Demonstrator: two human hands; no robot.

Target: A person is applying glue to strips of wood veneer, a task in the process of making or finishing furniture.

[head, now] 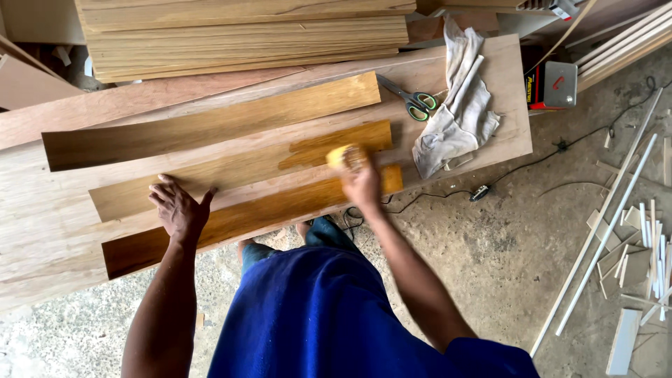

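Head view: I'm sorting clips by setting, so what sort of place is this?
Likely a woodworking shop: stacked pale wooden boards, thin white wood offcuts on the concrete floor, and a right hand rubbing stain on a wooden plank.

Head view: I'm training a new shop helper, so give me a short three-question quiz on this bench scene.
1. True or false: the left hand lies flat on the middle plank.
2. What does the right hand press on the wood: A a yellow pad, B scissors, C a white rag?
3. How many planks lie side by side on the plywood sheet?

Key: 1 true; 2 A; 3 three.
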